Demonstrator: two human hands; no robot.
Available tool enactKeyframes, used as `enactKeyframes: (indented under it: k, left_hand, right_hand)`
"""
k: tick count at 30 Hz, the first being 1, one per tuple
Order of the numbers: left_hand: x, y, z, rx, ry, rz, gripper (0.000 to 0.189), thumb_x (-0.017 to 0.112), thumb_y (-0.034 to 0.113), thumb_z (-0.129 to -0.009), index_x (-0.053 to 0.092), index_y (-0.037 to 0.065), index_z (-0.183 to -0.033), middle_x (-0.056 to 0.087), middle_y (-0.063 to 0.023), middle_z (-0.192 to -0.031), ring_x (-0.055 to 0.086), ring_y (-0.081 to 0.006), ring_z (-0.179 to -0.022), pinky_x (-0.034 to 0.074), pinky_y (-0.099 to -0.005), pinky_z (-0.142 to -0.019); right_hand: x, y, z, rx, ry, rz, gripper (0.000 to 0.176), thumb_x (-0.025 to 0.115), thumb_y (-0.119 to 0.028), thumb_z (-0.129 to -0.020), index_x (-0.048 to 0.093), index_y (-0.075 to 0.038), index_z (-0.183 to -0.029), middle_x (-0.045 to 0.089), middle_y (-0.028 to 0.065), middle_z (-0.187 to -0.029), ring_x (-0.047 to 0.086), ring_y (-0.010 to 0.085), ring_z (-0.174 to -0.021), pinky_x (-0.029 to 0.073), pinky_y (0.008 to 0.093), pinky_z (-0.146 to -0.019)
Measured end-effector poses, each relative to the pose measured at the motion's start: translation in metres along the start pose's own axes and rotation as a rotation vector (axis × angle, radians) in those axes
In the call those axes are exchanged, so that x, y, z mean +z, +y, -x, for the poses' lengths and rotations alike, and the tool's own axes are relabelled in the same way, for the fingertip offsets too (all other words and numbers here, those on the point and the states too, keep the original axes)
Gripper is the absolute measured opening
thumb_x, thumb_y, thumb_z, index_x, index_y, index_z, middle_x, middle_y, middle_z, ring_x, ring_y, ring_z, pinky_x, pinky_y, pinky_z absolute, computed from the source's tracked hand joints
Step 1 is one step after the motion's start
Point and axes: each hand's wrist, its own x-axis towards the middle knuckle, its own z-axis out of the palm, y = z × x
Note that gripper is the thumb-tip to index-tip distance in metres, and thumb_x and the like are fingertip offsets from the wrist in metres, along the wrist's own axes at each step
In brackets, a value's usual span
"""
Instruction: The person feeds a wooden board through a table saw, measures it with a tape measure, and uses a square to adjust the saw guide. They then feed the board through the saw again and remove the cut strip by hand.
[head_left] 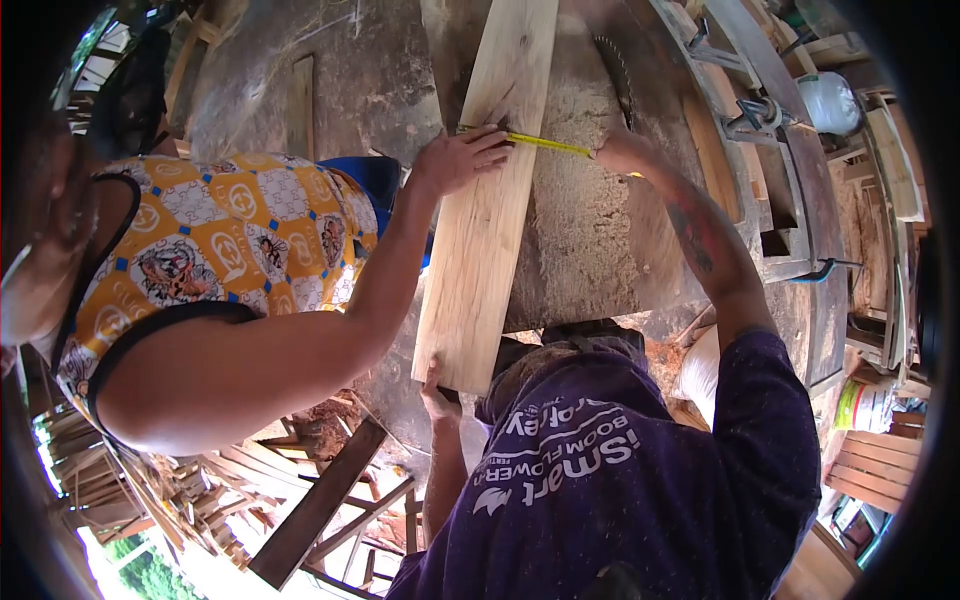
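Observation:
A long pale board (480, 235) lies over the dark table, its near end by my purple shirt. My left hand (438, 398) grips that end at the corner, thumb on top and the other fingers largely hidden. My right hand (624, 152) is closed at the right end of a yellow tape measure (550, 145), which stretches across the board. A co-worker in an orange patterned top (240, 235) reaches in from the left; this person's hand (462, 160) rests on the board at the tape's left end.
A toothed saw blade (617, 75) protrudes from the table (370, 60) beyond my right hand, with sawdust (580, 210) nearby. Clamps (755, 112) and a wooden frame stand at the right. Scrap wood (180, 490) and a dark beam (318, 503) lie lower left.

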Motion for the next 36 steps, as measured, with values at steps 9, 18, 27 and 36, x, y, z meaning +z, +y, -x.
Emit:
enactKeyframes:
  k: [9, 18, 27, 36]
  left_hand:
    - [-0.013, 0.0, 0.008, 0.013, 0.005, 0.011, 0.06, 0.054, 0.039, -0.092, 0.046, 0.001, -0.137, 0.052, -0.0159, -0.134, 0.049, -0.0279, -0.127, 0.037, -0.0431, -0.109]
    - [-0.009, -0.022, 0.008, -0.003, 0.149, 0.183, 0.053, 0.069, 0.021, -0.082, 0.054, 0.002, -0.129, 0.057, -0.007, -0.125, 0.052, -0.0248, -0.119, 0.038, -0.041, -0.104]
    - [-0.021, -0.028, 0.007, 0.009, 0.148, 0.179, 0.052, 0.069, 0.024, -0.084, 0.054, 0.002, -0.129, 0.057, -0.0086, -0.126, 0.052, -0.0242, -0.12, 0.038, -0.0404, -0.104]
    - [-0.025, -0.032, 0.006, 0.024, 0.132, 0.177, 0.053, 0.069, 0.027, -0.086, 0.053, 0.002, -0.13, 0.057, -0.008, -0.127, 0.052, -0.0238, -0.121, 0.038, -0.0406, -0.105]
  right_hand:
    - [-0.018, -0.027, 0.021, -0.046, 0.022, 0.078, 0.022, 0.055, -0.02, -0.088, 0.069, -0.009, -0.101, 0.067, 0.0167, -0.099, 0.067, 0.0339, -0.096, 0.057, 0.0453, -0.078]
    - [0.018, 0.014, -0.011, -0.131, 0.049, 0.184, 0.016, 0.054, -0.015, -0.089, 0.065, -0.005, -0.093, 0.067, 0.0137, -0.083, 0.068, 0.0292, -0.083, 0.057, 0.0413, -0.071]
    - [0.02, 0.011, -0.01, -0.097, 0.117, 0.109, 0.016, 0.054, -0.016, -0.089, 0.064, -0.005, -0.096, 0.067, 0.0118, -0.083, 0.068, 0.0285, -0.081, 0.057, 0.0412, -0.069]
    - [0.01, 0.007, -0.009, -0.034, -0.038, 0.094, 0.021, 0.055, -0.017, -0.089, 0.069, -0.009, -0.102, 0.066, 0.0161, -0.104, 0.066, 0.0338, -0.1, 0.058, 0.0448, -0.08]
